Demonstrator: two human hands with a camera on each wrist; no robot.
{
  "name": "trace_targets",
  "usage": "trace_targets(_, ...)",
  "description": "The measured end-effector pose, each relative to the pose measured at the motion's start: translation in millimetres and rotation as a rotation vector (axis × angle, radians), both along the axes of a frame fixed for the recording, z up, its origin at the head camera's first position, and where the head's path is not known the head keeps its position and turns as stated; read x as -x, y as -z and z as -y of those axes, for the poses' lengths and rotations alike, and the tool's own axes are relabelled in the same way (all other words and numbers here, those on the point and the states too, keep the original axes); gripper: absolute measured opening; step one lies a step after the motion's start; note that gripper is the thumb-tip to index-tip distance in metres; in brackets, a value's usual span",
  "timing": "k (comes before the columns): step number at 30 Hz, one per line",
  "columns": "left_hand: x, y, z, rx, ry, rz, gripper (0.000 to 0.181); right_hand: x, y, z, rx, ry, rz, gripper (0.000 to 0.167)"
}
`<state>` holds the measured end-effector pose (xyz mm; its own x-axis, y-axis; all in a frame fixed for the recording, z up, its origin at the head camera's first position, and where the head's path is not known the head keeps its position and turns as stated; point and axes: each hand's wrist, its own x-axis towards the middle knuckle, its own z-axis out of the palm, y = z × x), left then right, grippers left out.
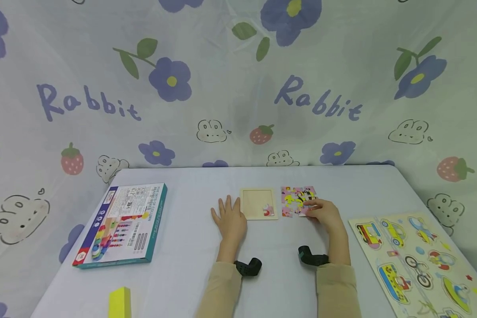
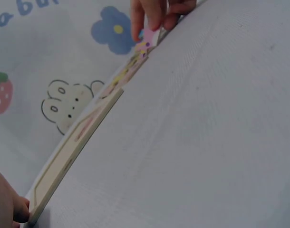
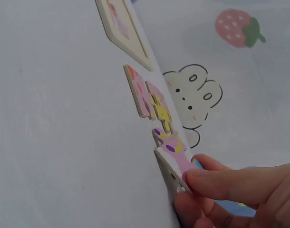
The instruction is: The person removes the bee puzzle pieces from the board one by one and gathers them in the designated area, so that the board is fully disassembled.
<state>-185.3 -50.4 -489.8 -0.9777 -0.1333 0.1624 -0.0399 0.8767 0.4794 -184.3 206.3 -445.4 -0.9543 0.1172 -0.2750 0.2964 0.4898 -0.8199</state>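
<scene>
A shallow wooden puzzle tray (image 1: 258, 201) lies mid-table, with one pink printed piece (image 1: 268, 210) in its lower right corner. My left hand (image 1: 231, 223) rests flat with fingers spread, its thumb side against the tray's left edge. To the tray's right lies a group of pink and yellow jigsaw pieces (image 1: 288, 198). At that group's right side, my right hand (image 1: 327, 214) pinches a pink puzzle piece (image 3: 176, 154) between thumb and fingers. The right wrist view shows this piece tilted up from the table, beside other flat pieces (image 3: 140, 92).
On the left lies a flat toy box (image 1: 123, 225) with a teal side, and a yellow block (image 1: 119, 302) stands near the front edge. A large board with vehicle pictures (image 1: 417, 265) covers the right side. A printed curtain (image 1: 230, 88) hangs behind the table.
</scene>
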Motion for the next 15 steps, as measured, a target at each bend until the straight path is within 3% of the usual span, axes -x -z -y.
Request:
trace_targets(10, 1.1, 1.4, 0.6, 0.000, -0.002, -0.006, 0.041, 3.7, 6.7, 1.3, -0.175, 0.004, -0.028, 0.031)
trace_targets(15, 1.0, 1.4, 0.7, -0.004, 0.001, 0.007, 0.041, 5.0, 6.4, 5.2, -0.127, 0.011, -0.058, 0.033)
